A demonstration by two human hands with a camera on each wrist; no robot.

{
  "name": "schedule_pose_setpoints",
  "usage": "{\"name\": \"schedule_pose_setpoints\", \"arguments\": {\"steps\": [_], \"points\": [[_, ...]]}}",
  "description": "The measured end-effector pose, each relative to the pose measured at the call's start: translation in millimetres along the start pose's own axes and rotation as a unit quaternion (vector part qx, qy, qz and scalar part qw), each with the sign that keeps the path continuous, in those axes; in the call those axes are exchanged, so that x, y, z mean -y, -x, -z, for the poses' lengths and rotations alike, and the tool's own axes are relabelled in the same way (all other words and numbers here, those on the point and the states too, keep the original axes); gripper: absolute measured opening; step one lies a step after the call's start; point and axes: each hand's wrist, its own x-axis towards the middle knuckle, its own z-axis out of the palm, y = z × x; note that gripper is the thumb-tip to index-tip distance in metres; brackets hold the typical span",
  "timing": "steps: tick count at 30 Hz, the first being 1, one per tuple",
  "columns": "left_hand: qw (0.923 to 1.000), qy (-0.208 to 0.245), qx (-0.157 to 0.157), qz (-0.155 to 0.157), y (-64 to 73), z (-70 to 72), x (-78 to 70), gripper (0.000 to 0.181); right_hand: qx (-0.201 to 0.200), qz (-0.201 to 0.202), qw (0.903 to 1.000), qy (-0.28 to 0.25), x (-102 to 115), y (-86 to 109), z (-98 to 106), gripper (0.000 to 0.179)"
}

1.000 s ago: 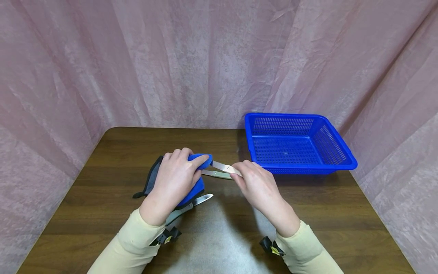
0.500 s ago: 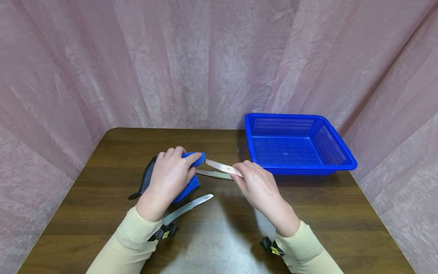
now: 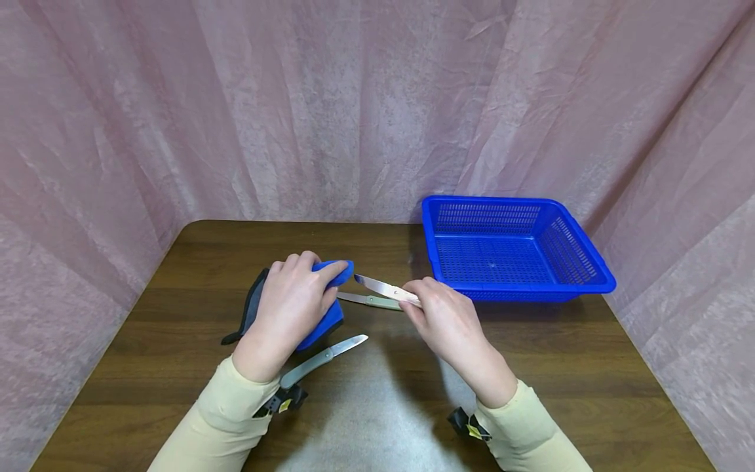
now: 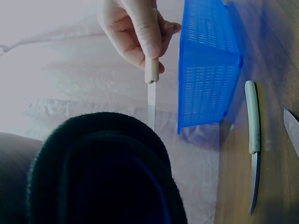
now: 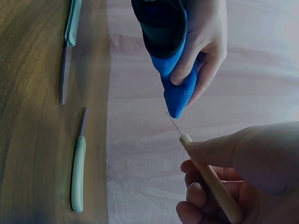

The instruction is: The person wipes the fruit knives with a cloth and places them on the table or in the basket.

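Note:
My left hand (image 3: 289, 295) grips a folded blue cloth (image 3: 324, 321) with a dark grey side and black edging. Its thumb pinches a fold of the cloth in the right wrist view. My right hand (image 3: 442, 314) holds a small knife (image 3: 386, 289) by its cream handle (image 5: 212, 182), with the blade (image 4: 152, 102) pointing left at the cloth. In the head view a narrow gap lies between blade tip and cloth. Below it, a knife with a pale green handle (image 3: 380, 302) lies on the table. Another knife with a grey-green handle (image 3: 305, 368) lies nearer, beside my left wrist.
A blue plastic basket (image 3: 519, 288) with perforated walls stands at the back right of the brown wooden table (image 3: 177, 314). A pink curtain (image 3: 330, 118) hangs behind the table and along both sides.
My left hand and the cloth have moved left, off the blade of the cream-handled knife, whose full length now shows. That blade has turned slightly. The right hand has barely moved.

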Motion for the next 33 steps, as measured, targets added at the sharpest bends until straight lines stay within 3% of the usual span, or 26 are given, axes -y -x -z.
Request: {"name": "schedule_pose_setpoints", "arguments": {"steps": [13, 33], "points": [[1.0000, 0.000, 0.004, -0.003, 0.3, 4.0, -4.7, 0.042, 0.011, -0.024, 0.9996, 0.001, -0.2, -0.8, 1.6, 0.014], [1.0000, 0.006, 0.002, -0.005, 0.8, 8.9, -4.9, 0.042, -0.009, -0.007, 0.9999, 0.007, -2.0, -0.2, 1.9, 0.022]]}}
